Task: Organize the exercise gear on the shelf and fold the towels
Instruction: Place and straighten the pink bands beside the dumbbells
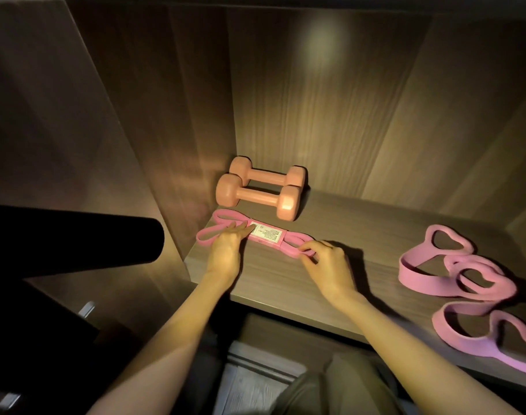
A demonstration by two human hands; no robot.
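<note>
Print on the white label (pixel 267 234) runs in several small lines, too fine and blurred to read, and no brand name can be told. The label wraps the middle of a pink band (pixel 288 242), which lies flat on the shelf (pixel 360 232) just in front of the dumbbells (pixel 260 190). These two peach weights sit side by side, heads touching, in the back left corner. Any marking on their ends is too faint to read.

The left hand (pixel 225 250) rests on the band in front and left of the dumbbells. Its fingers are straight and close together, with the tips at the label's left edge, and they cover part of the band. The right hand (pixel 327 265), in front and right of the dumbbells, pinches the band's right end between thumb and forefinger. Its other fingers curl and hide the very tip.

Well to the right of the dumbbells, pink loops (pixel 453 280) stand on edge in a heap. How many there are I cannot tell, and the frame cuts off the nearest one. Left of the dumbbells, beyond the side wall, is a black roll (pixel 76 238), too dark to identify.
</note>
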